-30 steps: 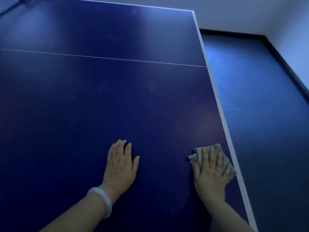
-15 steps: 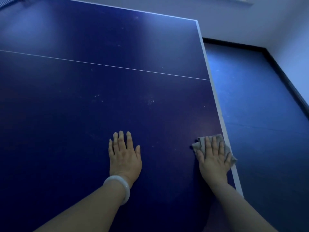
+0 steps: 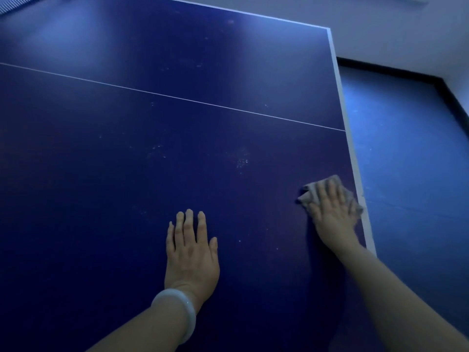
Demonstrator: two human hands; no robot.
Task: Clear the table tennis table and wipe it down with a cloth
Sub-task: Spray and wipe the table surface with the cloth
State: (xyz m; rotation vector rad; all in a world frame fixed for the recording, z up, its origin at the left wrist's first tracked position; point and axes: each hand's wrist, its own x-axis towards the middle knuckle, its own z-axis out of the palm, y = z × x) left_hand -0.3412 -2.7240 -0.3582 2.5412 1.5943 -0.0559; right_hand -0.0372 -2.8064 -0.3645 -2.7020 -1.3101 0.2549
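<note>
The right hand (image 3: 332, 209) lies flat with its fingers straight and slightly spread, its grip uncurled, pressing down on a small grey cloth (image 3: 313, 193) rather than clutching it. The cloth sits crumpled on the dark blue worktop (image 3: 127, 174), just beside the white edge stripe (image 3: 351, 148) on the right side; folds of it stick out past the fingertips and on both sides of the hand, and its right corner touches or slightly overlaps the stripe. The left hand (image 3: 190, 250) rests palm down on the bare worktop well to the left of the cloth, fingers straight and close together, thumb out to the right, holding nothing. A pale bangle (image 3: 177, 313) circles the left wrist. Both forearms reach in from the bottom of the view. A thin white line (image 3: 177, 97) crosses the worktop beyond the hands, and faint pale smudges (image 3: 242, 162) mark the surface between that line and the hands. To the right of the worktop lies a blue floor (image 3: 406, 174), bordered by a dark skirting board (image 3: 406, 72) under a pale wall (image 3: 380, 26).
</note>
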